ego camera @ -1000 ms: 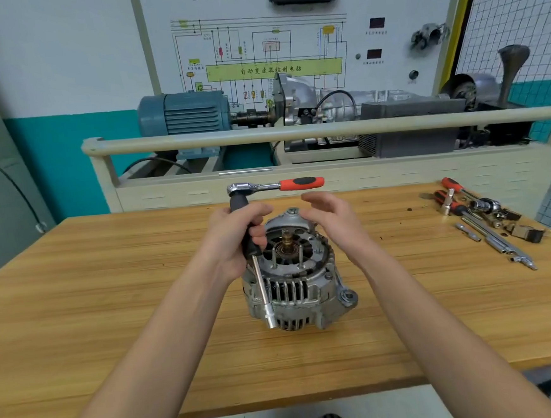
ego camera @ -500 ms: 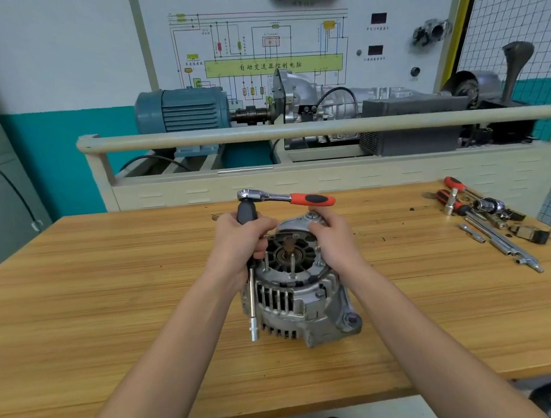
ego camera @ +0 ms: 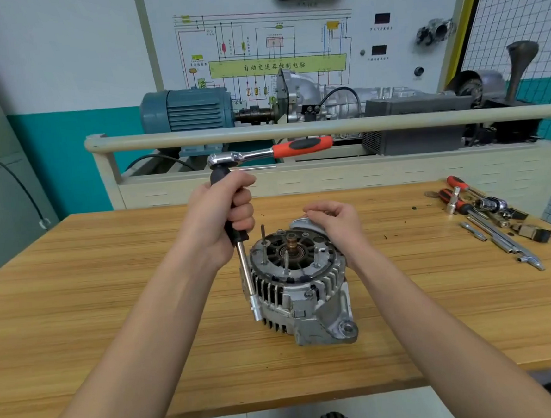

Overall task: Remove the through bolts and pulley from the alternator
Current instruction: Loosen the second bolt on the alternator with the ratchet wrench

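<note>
Our left hand [ego camera: 217, 218] grips the black extension handle under the ratchet [ego camera: 268, 151]; its socket [ego camera: 255, 306] sits below, at the alternator's [ego camera: 301, 282] side. Right hand [ego camera: 334, 219] holds the far rim. Through-bolt step, we judge; next, turn the ratchet.

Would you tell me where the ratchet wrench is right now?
In the head view, the ratchet wrench is raised above the alternator, left of centre, its extension gripped by the left hand.
</note>
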`<state>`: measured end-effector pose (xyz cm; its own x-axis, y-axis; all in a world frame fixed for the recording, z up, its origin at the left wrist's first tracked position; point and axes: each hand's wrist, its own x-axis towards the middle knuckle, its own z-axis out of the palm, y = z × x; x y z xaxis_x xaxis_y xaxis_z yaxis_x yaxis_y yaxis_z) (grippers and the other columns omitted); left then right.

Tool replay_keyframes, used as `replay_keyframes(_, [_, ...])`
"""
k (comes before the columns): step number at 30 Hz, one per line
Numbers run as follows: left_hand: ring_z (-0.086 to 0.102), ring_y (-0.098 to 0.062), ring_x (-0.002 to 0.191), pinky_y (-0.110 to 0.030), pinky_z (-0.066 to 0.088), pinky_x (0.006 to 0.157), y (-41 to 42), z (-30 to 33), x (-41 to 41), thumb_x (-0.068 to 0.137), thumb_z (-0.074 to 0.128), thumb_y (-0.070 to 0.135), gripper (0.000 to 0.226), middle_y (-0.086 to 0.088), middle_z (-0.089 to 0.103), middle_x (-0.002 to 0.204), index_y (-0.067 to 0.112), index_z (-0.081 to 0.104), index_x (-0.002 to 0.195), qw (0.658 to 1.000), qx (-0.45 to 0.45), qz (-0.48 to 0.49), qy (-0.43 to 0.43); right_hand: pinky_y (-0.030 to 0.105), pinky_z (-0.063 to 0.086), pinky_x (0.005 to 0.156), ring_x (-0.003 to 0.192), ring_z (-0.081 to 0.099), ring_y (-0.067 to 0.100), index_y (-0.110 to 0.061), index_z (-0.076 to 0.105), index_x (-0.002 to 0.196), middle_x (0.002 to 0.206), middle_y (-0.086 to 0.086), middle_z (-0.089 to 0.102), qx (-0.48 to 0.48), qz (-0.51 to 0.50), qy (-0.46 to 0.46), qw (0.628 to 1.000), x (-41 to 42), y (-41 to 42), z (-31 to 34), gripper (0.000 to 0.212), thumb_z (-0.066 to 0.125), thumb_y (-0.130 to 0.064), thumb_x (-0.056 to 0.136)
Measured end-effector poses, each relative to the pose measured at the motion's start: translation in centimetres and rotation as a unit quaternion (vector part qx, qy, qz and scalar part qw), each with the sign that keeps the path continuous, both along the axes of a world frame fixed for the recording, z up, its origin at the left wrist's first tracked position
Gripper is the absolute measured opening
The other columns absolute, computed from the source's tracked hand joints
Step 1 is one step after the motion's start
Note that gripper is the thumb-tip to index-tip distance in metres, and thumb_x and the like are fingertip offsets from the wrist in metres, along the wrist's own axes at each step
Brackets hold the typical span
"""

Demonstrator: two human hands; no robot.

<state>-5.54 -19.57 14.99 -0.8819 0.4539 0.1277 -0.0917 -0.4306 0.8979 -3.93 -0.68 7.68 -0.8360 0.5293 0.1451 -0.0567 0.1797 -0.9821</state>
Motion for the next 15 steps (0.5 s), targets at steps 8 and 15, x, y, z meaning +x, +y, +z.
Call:
replay_keyframes(8, [0.019,-0.007,0.038,-0.019,0.017,0.035,2.5,1.0,2.4,0.092,0.053,0.013,0.031,0.008,0.027,0.047,0.021,0.036,0.068,0.997,0.024,0.071,0.018,0.018,0.051,0.062,0.073,0.058,0.004,-0.017,0.069,0.097,0.088,-0.01,0.063,0.005,-0.112,0.055,0.992,1.5,-1.1,-0.8,0.013,0.06,-0.008,0.092])
replay_keyframes(15, [0.017,-0.009,0.04,-0.019,0.015,0.037,3.1,1.5,3.3,0.092,0.05,0.012,0.033,0.007,0.027,0.047,0.022,0.032,0.066,0.989,0.005,0.116,0.087,0.04,0.057,0.075,0.074,0.061,0.014,-0.023,0.066,0.09,0.088,-0.008,0.064,-0.026,-0.135,0.057,0.989,1.9,-1.6,-1.0,0.016,0.059,-0.009,0.092])
